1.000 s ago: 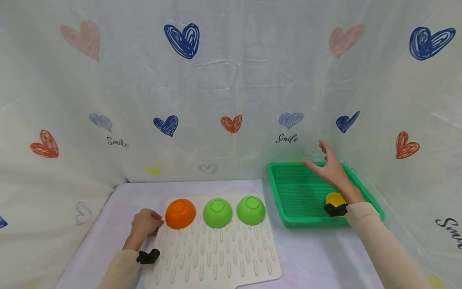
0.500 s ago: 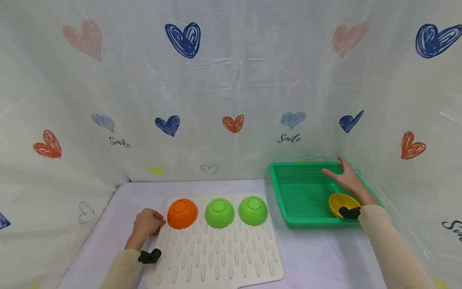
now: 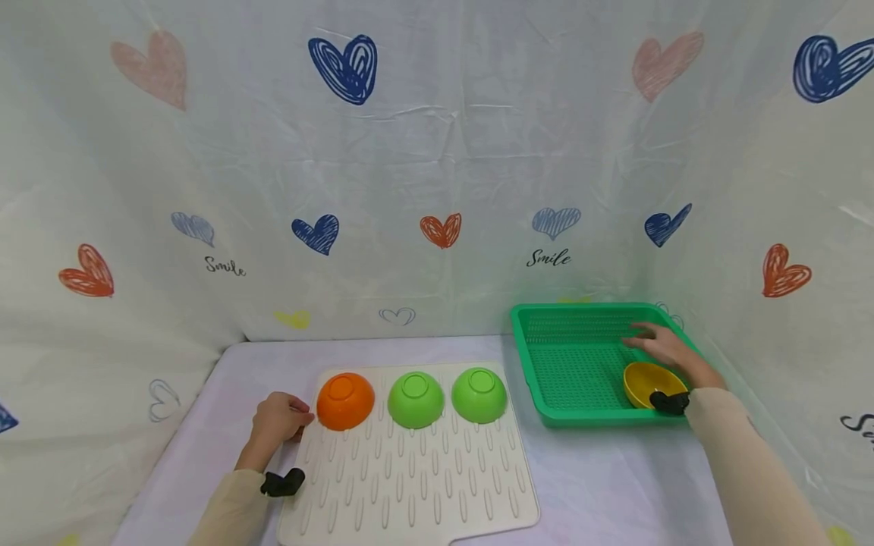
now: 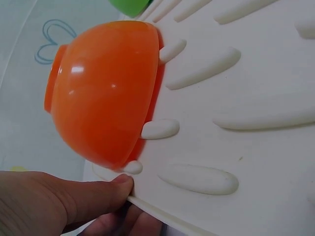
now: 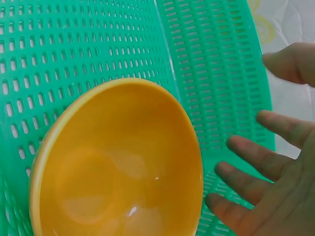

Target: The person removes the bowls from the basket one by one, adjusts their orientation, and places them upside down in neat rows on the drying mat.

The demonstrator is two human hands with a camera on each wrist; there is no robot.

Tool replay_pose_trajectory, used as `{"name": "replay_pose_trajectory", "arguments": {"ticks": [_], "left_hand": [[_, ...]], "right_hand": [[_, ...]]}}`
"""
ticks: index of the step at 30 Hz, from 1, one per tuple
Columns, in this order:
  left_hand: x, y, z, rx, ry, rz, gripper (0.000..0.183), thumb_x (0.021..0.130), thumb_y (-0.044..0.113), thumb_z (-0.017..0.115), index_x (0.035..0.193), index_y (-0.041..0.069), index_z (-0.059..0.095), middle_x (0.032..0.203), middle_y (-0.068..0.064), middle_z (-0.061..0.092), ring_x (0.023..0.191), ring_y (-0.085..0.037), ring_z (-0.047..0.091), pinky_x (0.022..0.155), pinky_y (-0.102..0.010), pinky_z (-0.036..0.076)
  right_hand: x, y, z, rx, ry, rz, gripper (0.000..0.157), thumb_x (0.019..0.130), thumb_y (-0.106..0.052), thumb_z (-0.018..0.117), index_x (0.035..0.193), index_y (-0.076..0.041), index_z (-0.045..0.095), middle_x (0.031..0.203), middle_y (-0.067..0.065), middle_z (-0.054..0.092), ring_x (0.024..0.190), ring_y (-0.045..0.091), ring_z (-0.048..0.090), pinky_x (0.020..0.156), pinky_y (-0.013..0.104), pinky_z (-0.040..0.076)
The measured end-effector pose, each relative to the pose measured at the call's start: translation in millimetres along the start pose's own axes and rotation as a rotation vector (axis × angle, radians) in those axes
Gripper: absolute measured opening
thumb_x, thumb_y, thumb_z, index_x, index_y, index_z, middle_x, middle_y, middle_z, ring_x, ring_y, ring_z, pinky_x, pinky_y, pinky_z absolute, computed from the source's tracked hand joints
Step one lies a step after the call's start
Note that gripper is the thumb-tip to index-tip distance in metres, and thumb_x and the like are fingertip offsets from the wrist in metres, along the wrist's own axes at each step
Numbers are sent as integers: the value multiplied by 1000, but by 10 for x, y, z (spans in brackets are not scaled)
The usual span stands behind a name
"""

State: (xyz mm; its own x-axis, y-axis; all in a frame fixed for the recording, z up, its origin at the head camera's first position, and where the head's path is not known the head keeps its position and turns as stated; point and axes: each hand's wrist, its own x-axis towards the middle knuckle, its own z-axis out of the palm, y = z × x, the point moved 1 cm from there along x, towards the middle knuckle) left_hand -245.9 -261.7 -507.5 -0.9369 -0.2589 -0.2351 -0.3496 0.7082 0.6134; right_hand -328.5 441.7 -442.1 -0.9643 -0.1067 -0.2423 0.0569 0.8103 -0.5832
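We found the right hand (image 3: 665, 351) hovering inside the green basket (image 3: 573, 375), its fingers (image 5: 268, 157) straight and spread apart, holding nothing. The yellow bowl (image 3: 646, 383) sat upright on the basket's perforated floor, just beside those fingers on the near side; in the right wrist view the bowl (image 5: 118, 162) lay close to the fingertips, with a narrow strip of green mesh showing between them, so we judged them apart and not touching. The basket's side wall (image 5: 216, 73) rose just beyond the fingers.

The left hand (image 3: 276, 419) lay at the far left corner of the white ribbed mat (image 3: 410, 478). In the left wrist view its thumb (image 4: 93, 194) pressed on top of the mat's edge (image 4: 162, 216) while other fingers curled beneath it, so the fingers were clamped on the mat. The orange bowl (image 3: 345, 400), turned upside down, stood just beside the thumb, its rim (image 4: 125, 164) nearly meeting the thumb tip; we could not tell whether they touched.

Further from the left fingers, two green bowls (image 3: 415, 399) (image 3: 479, 394) stood upside down in a row with the orange one along the mat's far edge. Mat and basket rested on the pale bench (image 3: 601, 485), before a curtain printed with hearts (image 3: 437, 152).
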Motion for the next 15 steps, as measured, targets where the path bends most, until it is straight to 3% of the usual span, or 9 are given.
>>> {"name": "replay_pose_trajectory", "arguments": {"ticks": [8, 15], "left_hand": [[13, 1, -11, 6, 11, 18, 17, 86, 9, 78, 92, -6, 72, 71, -9, 69, 55, -16, 63, 53, -28, 56], [-3, -31, -21, 0, 4, 11, 17, 87, 9, 78, 92, -6, 71, 68, -7, 68, 54, -15, 62, 54, -29, 56]], "right_hand": [[23, 100, 2, -45, -94, 45, 66, 104, -28, 50, 152, 14, 32, 156, 47, 17, 137, 66, 27, 106, 75, 36], [-13, 99, -1, -124, -134, 60, 56, 103, -22, 51, 141, 19, 46, 147, 49, 31, 131, 66, 36, 104, 70, 43]]}}
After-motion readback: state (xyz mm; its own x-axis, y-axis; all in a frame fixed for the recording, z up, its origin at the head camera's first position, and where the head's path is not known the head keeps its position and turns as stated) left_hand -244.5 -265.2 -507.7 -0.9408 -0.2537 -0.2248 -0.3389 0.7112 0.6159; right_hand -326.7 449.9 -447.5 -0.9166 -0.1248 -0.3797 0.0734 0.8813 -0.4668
